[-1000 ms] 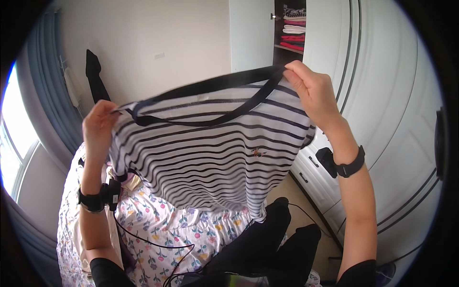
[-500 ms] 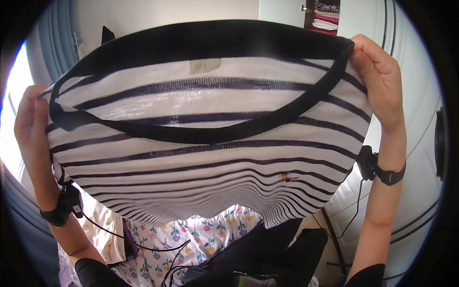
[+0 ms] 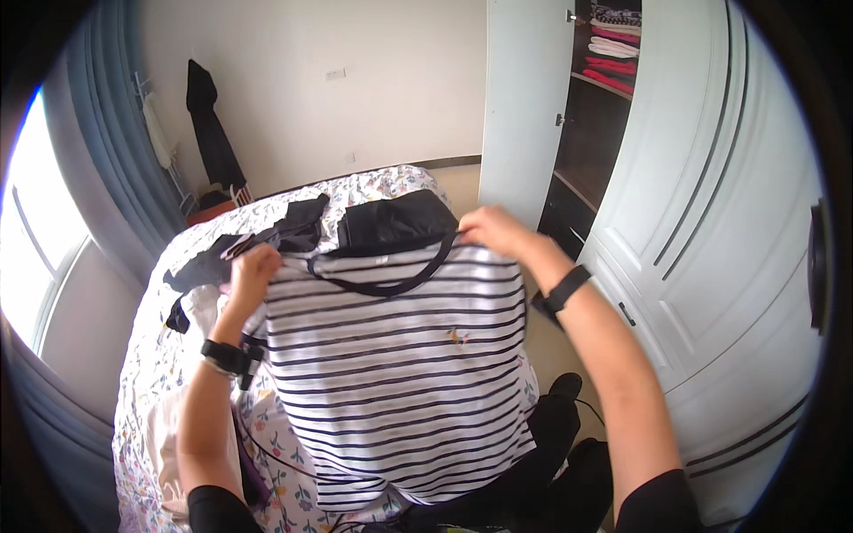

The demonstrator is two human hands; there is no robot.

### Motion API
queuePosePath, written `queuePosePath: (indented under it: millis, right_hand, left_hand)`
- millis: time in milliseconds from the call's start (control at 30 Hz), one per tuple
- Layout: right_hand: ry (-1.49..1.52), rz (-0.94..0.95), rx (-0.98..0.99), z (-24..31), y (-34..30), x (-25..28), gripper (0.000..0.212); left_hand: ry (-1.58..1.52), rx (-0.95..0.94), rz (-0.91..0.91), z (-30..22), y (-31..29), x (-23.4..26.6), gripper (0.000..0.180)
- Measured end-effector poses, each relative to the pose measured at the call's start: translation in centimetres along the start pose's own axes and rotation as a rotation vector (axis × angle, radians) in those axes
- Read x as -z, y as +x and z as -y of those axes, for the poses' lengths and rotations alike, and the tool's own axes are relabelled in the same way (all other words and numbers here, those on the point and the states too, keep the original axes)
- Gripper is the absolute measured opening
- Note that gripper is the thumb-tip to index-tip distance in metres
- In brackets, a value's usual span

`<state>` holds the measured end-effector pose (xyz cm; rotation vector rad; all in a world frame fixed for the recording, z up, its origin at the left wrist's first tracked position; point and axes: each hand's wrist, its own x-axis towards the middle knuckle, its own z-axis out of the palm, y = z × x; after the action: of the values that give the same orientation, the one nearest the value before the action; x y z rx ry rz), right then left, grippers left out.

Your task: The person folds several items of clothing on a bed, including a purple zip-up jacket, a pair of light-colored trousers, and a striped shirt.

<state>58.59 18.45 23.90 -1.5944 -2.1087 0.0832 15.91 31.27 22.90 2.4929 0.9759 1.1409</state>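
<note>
A white T-shirt with dark stripes (image 3: 400,373) hangs stretched between my hands, its front toward me. It has a dark round neckband and a small coloured motif on the chest. At the shirt's left shoulder area my left hand (image 3: 256,271) is closed on the fabric. My right hand (image 3: 494,231) pinches the cloth beside the other end of the neckline. The hem hangs down over my lap and the bed edge. Behind the neckline, a black garment (image 3: 400,220) lies on the bed.
The bed (image 3: 147,355) has a floral sheet. Dark clothes (image 3: 213,265) lie on its left part, a pale garment (image 3: 173,444) nearer me. On the right stands a white wardrobe (image 3: 675,204), one door open on folded clothes (image 3: 613,44). A blue curtain (image 3: 120,124) hangs by the window.
The shirt has gone from close up before me, neck opening spread wide, to lower and farther away, hanging with its front showing. Both hands have moved down and closer together.
</note>
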Motion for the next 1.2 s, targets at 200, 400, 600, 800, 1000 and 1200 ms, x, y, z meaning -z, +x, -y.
queuePosePath:
  millis: [200,400,600,800,1000,1200]
  right_hand:
    - [-0.171,-0.107,-0.25,-0.4,-0.4,-8.8,0.007]
    - [-0.376,-0.138,-0.252,-1.2,-2.2,-11.5,0.004]
    - [-0.092,-0.004,-0.607,-1.4,-0.4,-12.7,0.018]
    - [0.387,0.16,-0.278,-1.5,-7.1,-16.5,0.074]
    - [0.211,0.582,-0.449,2.2,-23.1,-15.3,0.019]
    - [-0.165,0.532,-0.523,3.2,-30.7,-17.2,0.042]
  left_hand:
    - [0.377,0.186,0.029,5.3,-1.6,-7.8,0.009]
    - [0.125,0.403,0.142,5.7,-2.0,-10.2,0.009]
    - [0.094,0.336,-0.016,9.6,-1.8,-13.5,0.015]
    - [-0.118,0.067,0.196,7.9,-5.6,-15.0,0.075]
    - [-0.213,0.407,0.687,-0.9,-19.1,-6.6,0.025]
    - [0.117,0.89,0.668,0.8,-35.4,-1.2,0.026]
